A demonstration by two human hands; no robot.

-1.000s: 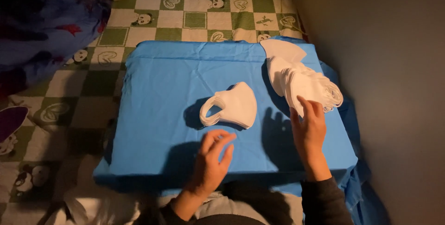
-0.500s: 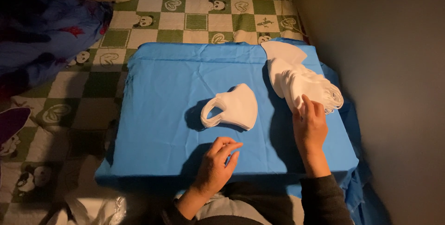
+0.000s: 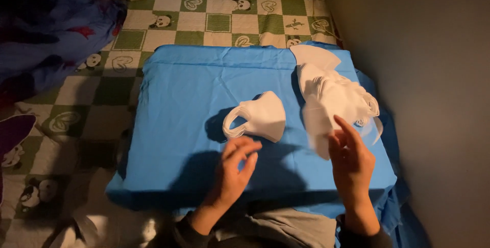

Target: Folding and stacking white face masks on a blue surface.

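My right hand (image 3: 352, 163) pinches one blurred white fabric mask (image 3: 317, 125) off the heap of white masks (image 3: 339, 92), w/ left hand (image 3: 236, 169) open, empty, near the folded white mask stack (image 3: 260, 117) on blue cloth (image 3: 189, 89).

A low surface covered with a blue cloth (image 3: 178, 125) stands on a green and white checkered floor mat (image 3: 204, 18). On the cloth, a small stack of white masks (image 3: 260, 117) lies in the middle. A bigger pile of white masks (image 3: 332, 92) lies on the far right.

At frame centre a folded white fabric mask (image 3: 260, 117) lies on the blue cloth (image 3: 184, 105). The left hand (image 3: 232, 171) hovers below it; the right hand (image 3: 352, 163) lifts a blurred white mask (image 3: 319, 125) from the pile of white masks (image 3: 342, 92).
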